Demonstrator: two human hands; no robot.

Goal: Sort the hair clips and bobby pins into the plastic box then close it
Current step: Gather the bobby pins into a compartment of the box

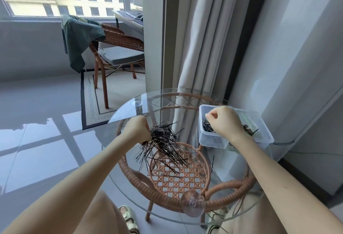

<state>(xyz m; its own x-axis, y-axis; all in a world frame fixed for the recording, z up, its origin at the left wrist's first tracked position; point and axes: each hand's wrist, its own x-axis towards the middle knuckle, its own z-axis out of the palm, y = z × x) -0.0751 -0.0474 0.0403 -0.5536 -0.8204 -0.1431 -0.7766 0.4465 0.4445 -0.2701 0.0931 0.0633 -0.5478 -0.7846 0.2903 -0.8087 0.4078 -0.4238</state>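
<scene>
Nearest the camera, two bare forearms are extended over a round glass tabletop (118, 137) carried on a rattan frame. A thick bundle of black bobby pins (163, 143) is clamped in the left hand (138, 130), fingers curled tight around its middle, with loose ends splaying down towards the glass. A few stray pins (171, 175) are left lying flat below it. Farther right, the right hand (225, 121) is held over the clear plastic box (213, 142), thumb and fingertips pinched together; whether a pin is gripped cannot be told. Some pins already lie in the box's near compartment (207, 127); dark clips seem to lie behind the wrist. The bundle would best be carried level, lowered into that same compartment, and released low so nothing scatters. No lid can be identified.
</scene>
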